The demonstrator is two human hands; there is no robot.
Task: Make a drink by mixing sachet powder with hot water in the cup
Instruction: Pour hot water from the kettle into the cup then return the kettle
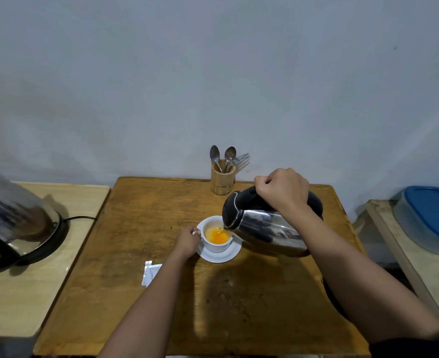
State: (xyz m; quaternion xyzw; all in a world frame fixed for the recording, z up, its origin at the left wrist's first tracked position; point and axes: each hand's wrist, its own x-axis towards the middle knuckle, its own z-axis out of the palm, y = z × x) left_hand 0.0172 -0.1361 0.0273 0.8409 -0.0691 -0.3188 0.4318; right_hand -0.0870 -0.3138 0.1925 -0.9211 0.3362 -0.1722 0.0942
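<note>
A white cup [216, 245] stands on a white saucer [226, 255] in the middle of the wooden table [161, 293]. Orange liquid fills the cup's bottom. My left hand [187, 240] grips the cup's handle on its left side. My right hand [283, 188] is closed around the black handle of a steel kettle [262, 226], tilted left with its spout over the cup, and a thin stream of water runs into the cup. A white sachet [150, 272] lies on the table, partly hidden by my left forearm.
A wooden holder [222, 179] with two spoons and a fork stands at the table's back edge. On a lighter side table at the left sits a second steel kettle [14, 218] on its base with a black cord. A blue-lidded container [430, 218] rests at the right.
</note>
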